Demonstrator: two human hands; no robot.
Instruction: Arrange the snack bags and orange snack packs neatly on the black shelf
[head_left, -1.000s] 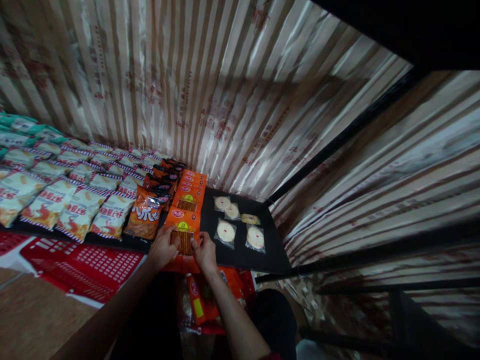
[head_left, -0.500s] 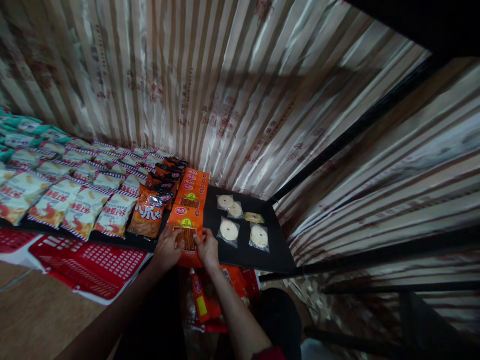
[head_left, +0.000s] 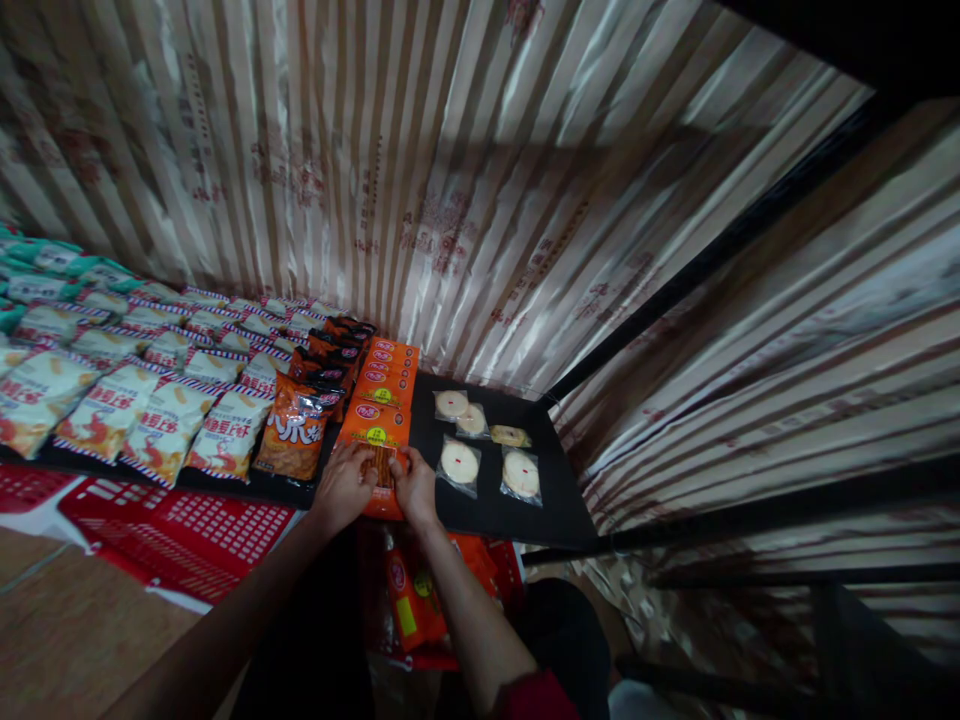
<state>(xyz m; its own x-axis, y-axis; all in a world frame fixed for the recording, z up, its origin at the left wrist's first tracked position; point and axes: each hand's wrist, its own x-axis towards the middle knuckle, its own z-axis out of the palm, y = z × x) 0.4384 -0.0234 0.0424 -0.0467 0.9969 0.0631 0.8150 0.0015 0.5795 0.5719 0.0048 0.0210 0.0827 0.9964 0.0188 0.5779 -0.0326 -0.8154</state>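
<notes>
Both hands are on the nearest orange snack packet (head_left: 385,468), which lies flat at the shelf's front edge, its window showing brown strips. My left hand (head_left: 345,488) grips its left side, fingers bent over the front. Along the right side, my right hand (head_left: 415,487) holds the edge with bent fingers. Matching orange packets (head_left: 388,368) overlap in a row behind it, towards the curtain. Just left of them stands a row of orange-and-black snack bags (head_left: 291,428). To the right, several clear-wrapped pale round discs (head_left: 459,462) lie on the black shelf (head_left: 551,512).
Several rows of white snack bags (head_left: 225,430) fill the left of the shelf, with green bags (head_left: 56,257) beyond. Red baskets (head_left: 217,525) sit below; one under my arms holds orange packets (head_left: 409,605). A striped curtain (head_left: 420,150) hangs behind, and a black pole (head_left: 697,265) slants on the right.
The front orange packet has shifted slightly back, overlapping more of the one behind it. My hands have moved with it, a little away from me.
</notes>
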